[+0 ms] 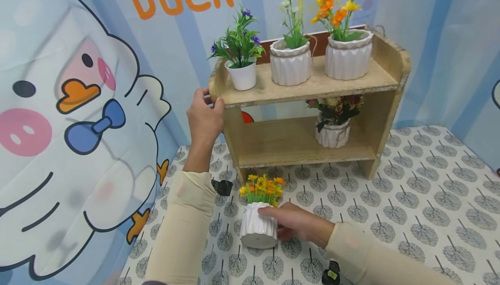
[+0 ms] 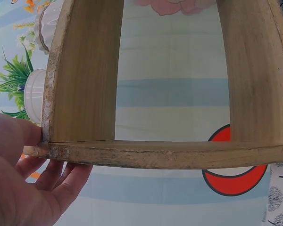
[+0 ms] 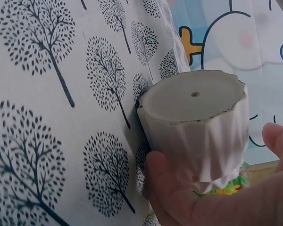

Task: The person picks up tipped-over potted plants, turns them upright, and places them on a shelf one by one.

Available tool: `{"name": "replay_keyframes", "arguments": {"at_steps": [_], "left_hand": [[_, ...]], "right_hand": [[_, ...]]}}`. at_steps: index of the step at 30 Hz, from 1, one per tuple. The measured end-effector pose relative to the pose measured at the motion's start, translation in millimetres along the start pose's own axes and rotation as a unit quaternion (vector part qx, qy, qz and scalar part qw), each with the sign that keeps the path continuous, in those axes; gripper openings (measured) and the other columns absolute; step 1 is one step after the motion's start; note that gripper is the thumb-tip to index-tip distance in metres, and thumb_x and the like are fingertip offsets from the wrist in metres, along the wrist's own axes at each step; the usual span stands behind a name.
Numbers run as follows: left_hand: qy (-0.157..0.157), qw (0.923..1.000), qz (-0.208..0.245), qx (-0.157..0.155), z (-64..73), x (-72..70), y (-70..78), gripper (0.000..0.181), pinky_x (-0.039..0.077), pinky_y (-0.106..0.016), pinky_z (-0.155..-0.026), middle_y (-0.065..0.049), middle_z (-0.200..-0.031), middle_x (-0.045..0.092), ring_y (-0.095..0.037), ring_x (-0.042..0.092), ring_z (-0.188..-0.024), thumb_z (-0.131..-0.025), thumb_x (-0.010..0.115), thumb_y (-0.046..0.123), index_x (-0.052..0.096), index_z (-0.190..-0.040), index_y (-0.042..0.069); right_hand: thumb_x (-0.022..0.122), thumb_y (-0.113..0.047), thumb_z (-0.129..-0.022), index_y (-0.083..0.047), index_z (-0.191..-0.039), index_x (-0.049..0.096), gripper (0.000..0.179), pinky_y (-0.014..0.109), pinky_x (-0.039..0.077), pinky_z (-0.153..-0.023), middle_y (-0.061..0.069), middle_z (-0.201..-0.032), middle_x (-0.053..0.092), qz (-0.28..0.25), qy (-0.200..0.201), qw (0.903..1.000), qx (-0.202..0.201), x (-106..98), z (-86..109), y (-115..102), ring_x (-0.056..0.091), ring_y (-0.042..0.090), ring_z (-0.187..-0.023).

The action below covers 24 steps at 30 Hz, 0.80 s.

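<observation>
My left hand (image 1: 205,113) grips the left side panel of a small wooden shelf (image 1: 302,139), at the height of its upper board. In the left wrist view its thumb (image 2: 30,132) lies on one side of the panel edge and the fingers on the other. My right hand (image 1: 298,222) holds a white fluted flowerpot (image 1: 258,226) with yellow and orange flowers (image 1: 263,189), in front of the shelf. The pot is tilted, its base towards me. In the right wrist view the pot's underside (image 3: 193,101) shows a small hole in the middle.
On the upper board stand a small pot with purple flowers (image 1: 242,76), a white-flowered pot (image 1: 291,66) and an orange-flowered pot (image 1: 349,57). A pot of dark roses (image 1: 333,133) stands on the lower board. A tree-print cloth (image 1: 414,198) covers the table; a duck-print curtain (image 1: 129,155) hangs behind.
</observation>
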<state>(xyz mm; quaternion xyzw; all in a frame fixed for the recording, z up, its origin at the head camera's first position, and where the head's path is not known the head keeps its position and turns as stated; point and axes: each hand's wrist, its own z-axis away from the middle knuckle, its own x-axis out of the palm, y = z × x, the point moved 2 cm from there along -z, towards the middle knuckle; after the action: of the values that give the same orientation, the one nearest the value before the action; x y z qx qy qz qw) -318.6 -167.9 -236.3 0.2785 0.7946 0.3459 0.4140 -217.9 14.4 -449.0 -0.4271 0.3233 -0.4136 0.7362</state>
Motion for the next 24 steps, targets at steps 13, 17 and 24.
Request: {"name": "replay_keyframes", "arguments": {"at_steps": [13, 17, 24], "left_hand": [[0.005, 1.0, -0.002, 0.002, -0.9, 1.0, -0.7, 0.039, 0.06, -0.043, -0.089, -0.014, -0.129, 0.069, -0.029, 0.068, -0.111, -0.1, 0.059, 0.027, 0.056, -0.136, 0.012], [0.003, 1.0, 0.0, 0.002, -0.1, 1.5, 0.0, 0.038, 0.059, -0.043, -0.09, -0.013, -0.129, 0.069, -0.029, 0.067, -0.113, -0.1, 0.059, 0.027, 0.056, -0.135, 0.012], [0.004, 1.0, -0.005, -0.004, -0.5, 1.3, -0.4, 0.039, 0.059, -0.042, -0.091, -0.012, -0.131, 0.068, -0.029, 0.066, -0.116, -0.1, 0.059, 0.028, 0.056, -0.136, 0.013]], "right_hand": [[0.071, -0.04, -0.09, 0.005, -0.114, 0.066, 0.051, 0.044, 0.063, -0.077, 0.018, -0.101, 0.072, -0.048, -0.015, 0.9986, 0.013, 8, -4.6, 4, 0.073, 0.028, -0.082], [0.072, -0.039, -0.09, 0.006, -0.116, 0.065, 0.052, 0.045, 0.064, -0.076, 0.019, -0.101, 0.073, -0.059, -0.017, 0.9979, 0.019, 9, -6.5, 6, 0.073, 0.03, -0.083], [0.073, -0.039, -0.088, 0.005, -0.116, 0.065, 0.053, 0.045, 0.064, -0.075, 0.018, -0.1, 0.073, -0.067, -0.011, 0.9972, 0.032, 13, -9.5, 6, 0.073, 0.029, -0.081]]}}
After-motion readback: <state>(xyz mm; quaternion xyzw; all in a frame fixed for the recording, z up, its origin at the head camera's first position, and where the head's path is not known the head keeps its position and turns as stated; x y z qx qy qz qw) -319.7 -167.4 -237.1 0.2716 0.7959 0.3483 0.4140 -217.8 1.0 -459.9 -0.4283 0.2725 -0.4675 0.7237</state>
